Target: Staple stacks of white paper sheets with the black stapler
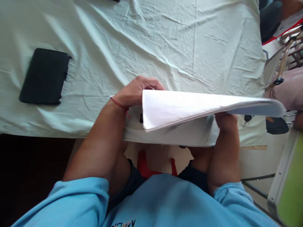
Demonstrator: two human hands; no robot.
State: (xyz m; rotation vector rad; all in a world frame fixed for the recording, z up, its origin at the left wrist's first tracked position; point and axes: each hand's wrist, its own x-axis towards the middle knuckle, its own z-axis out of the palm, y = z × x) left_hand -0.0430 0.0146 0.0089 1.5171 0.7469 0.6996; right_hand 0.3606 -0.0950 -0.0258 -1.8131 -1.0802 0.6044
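A thick sheaf of white paper (175, 105) is held up above the front part of the cloth-covered table. Its left end is flat-edged, and its right end bends round in a loose curl. At the left end, my left hand (143, 90) has its fingers bent around the far side of the sheaf; their tips are hidden behind the paper. My right hand (226, 121) reaches in below the sheaf, right of its middle, and the paper covers its fingers. Close to my left wrist, a small dark object (141, 118) shows partly beside the paper.
A black tablet-like case (44, 76) lies on the pale tablecloth (106, 41) at the left. Small dark items (248, 118) lie near the right front edge. A green-topped folding table (290, 179) and another person's pink clothing (290, 86) are at the right.
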